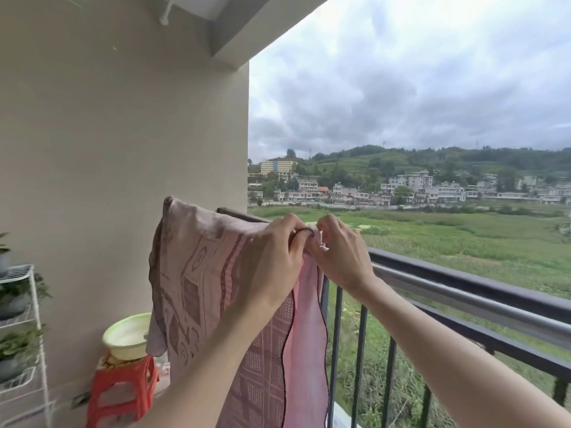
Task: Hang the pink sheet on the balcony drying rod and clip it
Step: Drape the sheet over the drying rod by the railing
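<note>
The pink patterned sheet [197, 273] hangs draped over the drying rod [438, 281], which runs just inside the dark balcony railing. My left hand [272, 257] grips the sheet's top edge where it folds over the rod. Just to its right, my right hand [340, 251] pinches a small white clip [321, 240] against that same bunched edge. The two hands touch each other. The clip's jaws are mostly hidden by my fingers, so I cannot tell whether it bites the cloth.
The black railing [463, 273] with vertical bars runs to the right, open fields beyond. A pale green basin [126, 335] sits on a red plastic stool [123, 393] by the wall. A white wire plant rack [21, 335] stands at far left.
</note>
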A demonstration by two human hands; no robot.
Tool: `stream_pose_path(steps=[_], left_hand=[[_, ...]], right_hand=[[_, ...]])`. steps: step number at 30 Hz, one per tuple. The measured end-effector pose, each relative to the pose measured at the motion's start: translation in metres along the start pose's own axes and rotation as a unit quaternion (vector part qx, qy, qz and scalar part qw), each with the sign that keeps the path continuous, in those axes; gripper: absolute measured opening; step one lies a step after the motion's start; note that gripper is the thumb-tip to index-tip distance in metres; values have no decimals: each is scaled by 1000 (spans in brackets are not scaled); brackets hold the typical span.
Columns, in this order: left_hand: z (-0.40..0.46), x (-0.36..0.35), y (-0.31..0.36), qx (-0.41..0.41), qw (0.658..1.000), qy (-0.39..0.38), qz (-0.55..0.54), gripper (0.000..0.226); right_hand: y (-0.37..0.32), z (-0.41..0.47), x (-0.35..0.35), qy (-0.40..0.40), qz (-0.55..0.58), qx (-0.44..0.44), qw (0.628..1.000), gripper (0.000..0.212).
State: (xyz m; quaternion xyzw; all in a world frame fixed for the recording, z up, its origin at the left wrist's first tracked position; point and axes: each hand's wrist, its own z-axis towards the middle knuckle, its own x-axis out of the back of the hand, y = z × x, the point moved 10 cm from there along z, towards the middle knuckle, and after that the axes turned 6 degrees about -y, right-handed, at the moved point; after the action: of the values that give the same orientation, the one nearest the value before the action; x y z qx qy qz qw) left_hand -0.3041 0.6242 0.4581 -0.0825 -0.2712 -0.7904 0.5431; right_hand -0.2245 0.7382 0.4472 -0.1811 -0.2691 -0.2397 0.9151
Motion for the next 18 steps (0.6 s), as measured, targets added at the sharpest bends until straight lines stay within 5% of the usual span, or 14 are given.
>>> stream_pose_path(steps=[5,18], left_hand=[[-19,3,38,20,1000,-10,3,10],[-26,-3,104,-5,998,-55,33,11]], right_hand=[[3,-16,32,6,14,-33,999,17],[84,-28,125,-19,-102,-149,983,25]])
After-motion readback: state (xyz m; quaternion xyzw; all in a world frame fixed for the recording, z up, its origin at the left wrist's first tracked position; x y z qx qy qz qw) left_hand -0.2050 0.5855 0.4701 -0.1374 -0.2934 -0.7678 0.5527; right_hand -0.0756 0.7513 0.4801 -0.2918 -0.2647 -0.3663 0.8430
